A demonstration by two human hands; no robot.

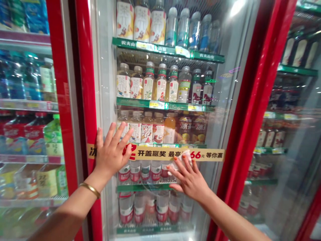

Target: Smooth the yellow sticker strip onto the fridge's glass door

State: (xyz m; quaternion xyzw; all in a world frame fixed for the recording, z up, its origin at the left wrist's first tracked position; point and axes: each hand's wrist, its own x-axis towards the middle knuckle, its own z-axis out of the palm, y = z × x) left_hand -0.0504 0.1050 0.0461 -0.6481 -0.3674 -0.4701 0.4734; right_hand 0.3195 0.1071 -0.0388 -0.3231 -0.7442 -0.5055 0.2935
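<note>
A glass door (225, 100) with a red frame fills the middle of the view, and a yellow printed strip (152, 153) runs across it. Against the strip's left end and the glass, my left hand (111, 150) lies flat with fingers spread; a gold bangle (90, 190) circles that wrist. My right hand (189, 177) presses a crumpled white cloth or tissue (184, 157) to the glass over the right part of the strip, its fingers apart on top.
Behind the glass, shelves with green edges (160, 187) hold several rows of drink bottles (162, 83). Red door frames (87, 67) stand on both sides. More stocked coolers are at the left, with boxed drinks (47, 179), and at the right.
</note>
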